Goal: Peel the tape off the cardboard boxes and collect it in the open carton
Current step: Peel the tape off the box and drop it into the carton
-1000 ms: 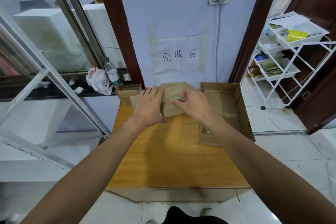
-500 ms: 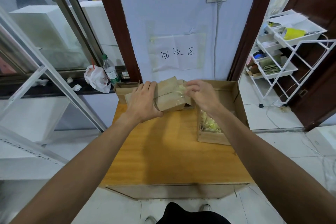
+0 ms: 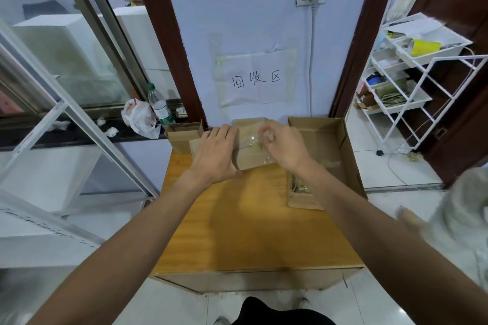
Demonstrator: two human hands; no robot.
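Taped box (image 3: 249,158) stands beside open carton (image 3: 350,158) holding tape scraps (image 3: 299,187).

Head view — steeply downward, close.
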